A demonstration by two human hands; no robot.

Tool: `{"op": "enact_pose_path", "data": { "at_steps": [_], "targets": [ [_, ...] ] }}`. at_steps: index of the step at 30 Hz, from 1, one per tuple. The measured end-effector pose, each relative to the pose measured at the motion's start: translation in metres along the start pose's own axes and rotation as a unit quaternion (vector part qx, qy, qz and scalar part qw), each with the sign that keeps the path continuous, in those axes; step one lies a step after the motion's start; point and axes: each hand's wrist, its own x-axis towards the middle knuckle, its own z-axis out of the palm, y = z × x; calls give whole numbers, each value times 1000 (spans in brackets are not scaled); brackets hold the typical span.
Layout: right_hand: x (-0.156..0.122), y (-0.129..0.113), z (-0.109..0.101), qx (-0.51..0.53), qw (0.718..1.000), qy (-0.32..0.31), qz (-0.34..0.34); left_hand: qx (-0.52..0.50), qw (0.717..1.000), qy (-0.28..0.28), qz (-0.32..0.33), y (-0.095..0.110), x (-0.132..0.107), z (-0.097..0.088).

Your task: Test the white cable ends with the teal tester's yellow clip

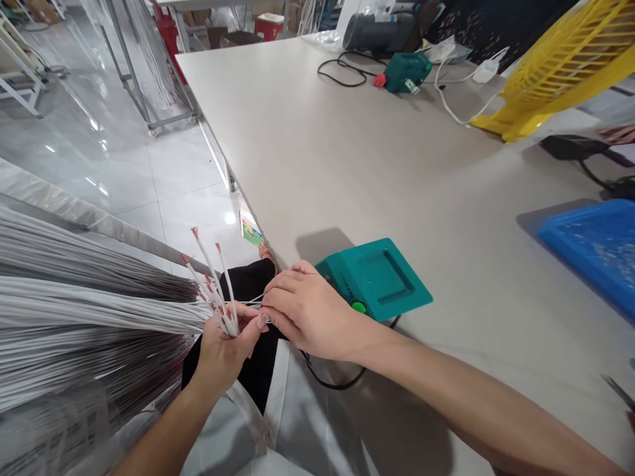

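My left hand (225, 347) is closed around a small bunch of white cables (225, 284), whose reddish, copper-coloured ends stick up above the thumb. My right hand (307, 307) meets it fingertip to fingertip, pinching at a thin white strand by the near side of a teal machine (377, 277) with a green knob. The exact spot the right fingers grip is mostly hidden behind them. To the left hangs a thick mass of long white and grey cables (99, 307), reaching up to my left hand.
The pale table (421, 165) carries a second teal device (407, 71) and a grey motor (380, 32) at the back. A yellow fan (560, 73) and a blue tray (595, 238) stand on the right. A wheeled metal rack (131, 79) is beyond the table's left edge.
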Motion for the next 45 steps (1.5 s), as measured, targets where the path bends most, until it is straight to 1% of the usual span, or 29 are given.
{"op": "enact_pose_path", "data": {
  "at_steps": [2,5,7,10,13,15,19,21,26,29,32,36,40,45],
  "targets": [
    [-1,1,-6,-57,998,6,1,-6,1000,8,-5,-1,0,1],
    [-7,8,-19,-126,991,31,23,-16,1000,21,-11,-1,3,3],
    [-13,14,-26,-156,986,21,47,-20,1000,18,-10,0,5,5],
    [-19,23,-33,-197,976,-55,70,-18,1000,4,4,1,8,8],
    [-19,27,-35,-216,967,-121,64,-3,1000,-1,7,1,12,11],
    [-17,28,-36,-219,963,-147,64,10,1000,-3,4,1,14,12],
    [-12,32,-39,-203,958,-186,83,11,1000,-16,9,1,15,13],
    [-10,34,-39,-201,959,-184,82,10,1000,-17,7,1,15,13],
    [-8,35,-37,-234,956,-164,65,10,1000,0,-4,1,14,19],
    [-8,35,-36,-236,956,-160,63,6,1000,16,-15,1,15,24],
    [-8,36,-35,-236,957,-156,65,10,1000,21,-16,1,16,26],
    [-7,34,-36,-246,954,-160,64,52,998,17,-4,3,19,25],
    [-10,27,-36,-258,951,-154,77,101,995,3,8,3,19,22],
    [-20,25,-31,-246,960,-107,83,129,991,19,33,1,17,21]
  ]
}}
